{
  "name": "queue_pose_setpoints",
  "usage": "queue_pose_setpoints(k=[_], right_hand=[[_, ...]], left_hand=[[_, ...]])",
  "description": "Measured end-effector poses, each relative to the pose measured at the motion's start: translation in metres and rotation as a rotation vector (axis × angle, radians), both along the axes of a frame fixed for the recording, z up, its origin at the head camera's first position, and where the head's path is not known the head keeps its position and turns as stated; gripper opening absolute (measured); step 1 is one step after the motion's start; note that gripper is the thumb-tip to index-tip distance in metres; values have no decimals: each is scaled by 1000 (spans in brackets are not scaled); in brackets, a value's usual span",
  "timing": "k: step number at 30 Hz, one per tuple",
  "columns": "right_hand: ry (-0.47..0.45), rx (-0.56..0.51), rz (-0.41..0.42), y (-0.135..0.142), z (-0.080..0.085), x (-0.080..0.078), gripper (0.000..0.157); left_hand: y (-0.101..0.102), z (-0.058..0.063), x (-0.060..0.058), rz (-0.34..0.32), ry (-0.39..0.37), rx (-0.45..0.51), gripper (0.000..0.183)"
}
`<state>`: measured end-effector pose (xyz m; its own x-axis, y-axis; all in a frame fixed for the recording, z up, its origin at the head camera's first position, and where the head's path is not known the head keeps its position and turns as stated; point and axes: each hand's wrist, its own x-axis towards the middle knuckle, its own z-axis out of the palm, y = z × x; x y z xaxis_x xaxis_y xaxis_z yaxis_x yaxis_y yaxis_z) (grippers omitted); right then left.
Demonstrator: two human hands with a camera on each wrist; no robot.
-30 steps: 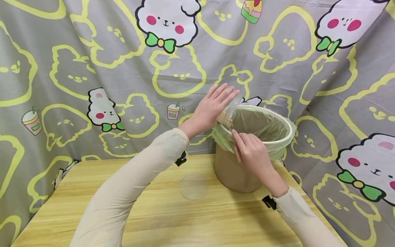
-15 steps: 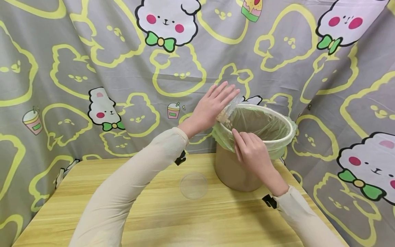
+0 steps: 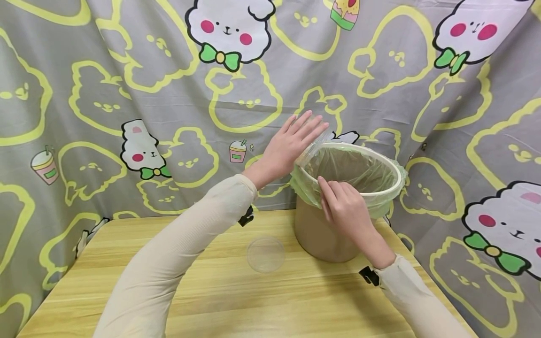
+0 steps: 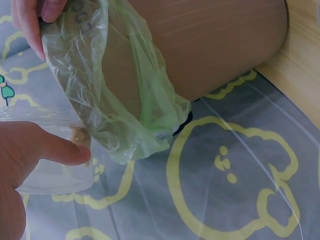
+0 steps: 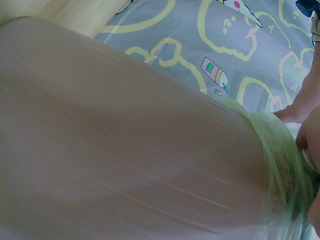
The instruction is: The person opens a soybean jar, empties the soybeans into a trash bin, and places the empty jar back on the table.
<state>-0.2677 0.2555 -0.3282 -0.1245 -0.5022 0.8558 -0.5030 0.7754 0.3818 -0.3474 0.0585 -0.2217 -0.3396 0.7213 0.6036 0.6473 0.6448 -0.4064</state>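
My left hand (image 3: 289, 145) grips a clear plastic tub (image 4: 57, 175), tipped on its side at the left of the bin's mouth. In the left wrist view the thumb lies along its wall, and a small amount of tan bits (image 4: 80, 136) shows inside near the thumb tip. A brown trash bin (image 3: 325, 234) with a white rim ring (image 3: 382, 188) stands on the table, leaning toward the tub. Its thin green bag (image 3: 306, 188) is folded out over the rim. With the fingers over the near rim, my right hand (image 3: 344, 206) holds the bin's edge and the bag.
A clear round lid (image 3: 266, 255) lies flat on the wood-grain table (image 3: 203, 300), left of the bin. Behind and to both sides hangs a grey curtain (image 3: 177, 108) with cartoon prints, close to the bin's far side.
The tan bits in the tub have dwindled from a clump to few visible pieces, sliding toward the bin. Both hands have stayed almost in place.
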Motion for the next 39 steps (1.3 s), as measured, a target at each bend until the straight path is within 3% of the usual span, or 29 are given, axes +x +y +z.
queue_pose_setpoints(k=[22,32,39], right_hand=[[-7,-3,5,-1,0,1,34],[-13,-8,8,-1,1,2,34],[-9,-14,12,-1,1,1,34]], left_hand=[[0,-1,1,-63,56,1,90],[1,0,4,-57,128,-29,89],[1,0,8,-71,112,-41,88]])
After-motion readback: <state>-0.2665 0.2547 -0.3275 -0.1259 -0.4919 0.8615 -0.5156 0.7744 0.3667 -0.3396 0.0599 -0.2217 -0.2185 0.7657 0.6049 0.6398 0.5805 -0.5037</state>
